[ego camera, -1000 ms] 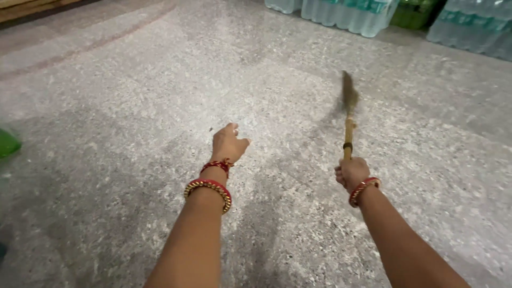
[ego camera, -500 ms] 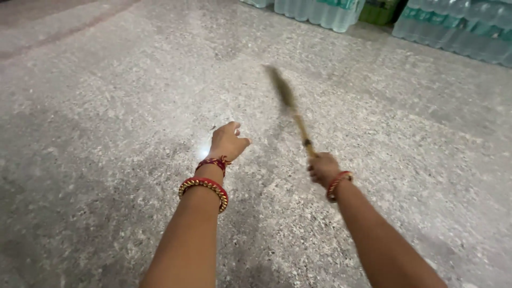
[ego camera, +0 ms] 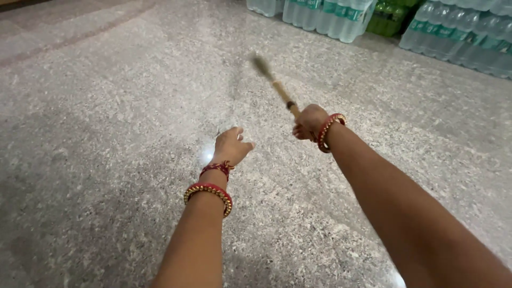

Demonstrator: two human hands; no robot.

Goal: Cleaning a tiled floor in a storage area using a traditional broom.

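Note:
My right hand (ego camera: 309,121) grips the wooden handle of a short broom (ego camera: 274,85), which points away and to the left over the speckled stone floor (ego camera: 106,133); its dark brush end is blurred. My left hand (ego camera: 231,145) hangs over the floor just left of the right hand, palm down, fingers loosely curled, holding nothing. Both wrists wear red and gold bangles.
Shrink-wrapped packs of clear water bottles (ego camera: 325,16) line the far edge of the floor, more packs of clear water bottles (ego camera: 464,37) at the far right. A pack of green bottles (ego camera: 389,16) stands between them. A darker strip of floor runs along the top left.
The broom has swung from the right toward the left across the floor, and my right hand has moved left, closer to my left hand. The view has shifted slightly.

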